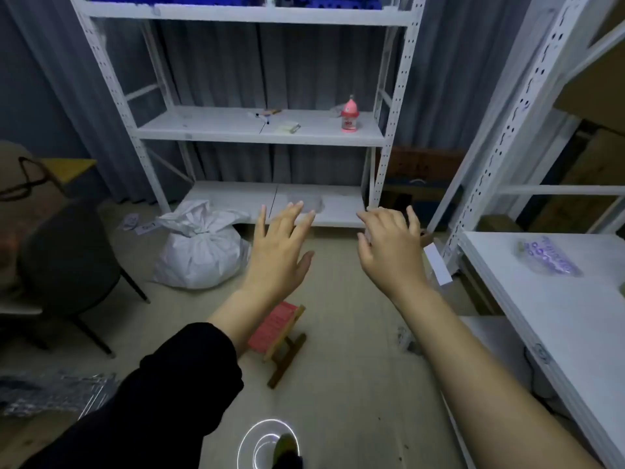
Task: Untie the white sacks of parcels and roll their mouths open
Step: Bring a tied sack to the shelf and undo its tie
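Now: white sack on floor by shelf, tied shut. L hand & R hand near it, spread wide, empty. Prob soft, floppy, bit heavy; grab at knot.

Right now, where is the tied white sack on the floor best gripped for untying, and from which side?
Probably the cinched neck of the white sack, from above: it sits upright with its gathered mouth fanning upward.
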